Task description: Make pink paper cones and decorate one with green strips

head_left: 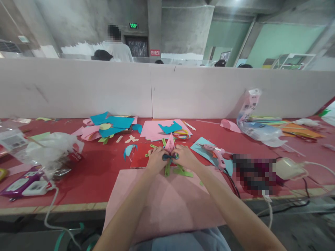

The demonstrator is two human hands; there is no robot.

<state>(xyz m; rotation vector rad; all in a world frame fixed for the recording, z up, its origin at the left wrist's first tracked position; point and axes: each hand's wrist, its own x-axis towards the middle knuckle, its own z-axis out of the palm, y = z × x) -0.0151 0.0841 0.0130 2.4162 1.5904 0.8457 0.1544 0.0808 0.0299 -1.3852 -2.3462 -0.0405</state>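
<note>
My left hand (157,158) and my right hand (185,156) meet in front of me, fingertips closed on a small folded paper piece. Its pink pointed part (170,143) rises between them and bears dark marks. A dark blue part (170,157) shows at the fingertips; how the two join is hidden. Marked green paper strips (167,169) lie beneath and around the hands. Under the left hand is a red sheet (138,155). A large pink sheet (167,205) spreads from the table over my lap.
To the right, a pink glue gun (218,155) rests on light-blue paper (201,142). Yellow-handled scissors (181,132) lie beyond the hands. Blue paper scraps (117,123) and a plastic bag (49,150) are at left. A white partition (104,87) stands behind the red table (96,181).
</note>
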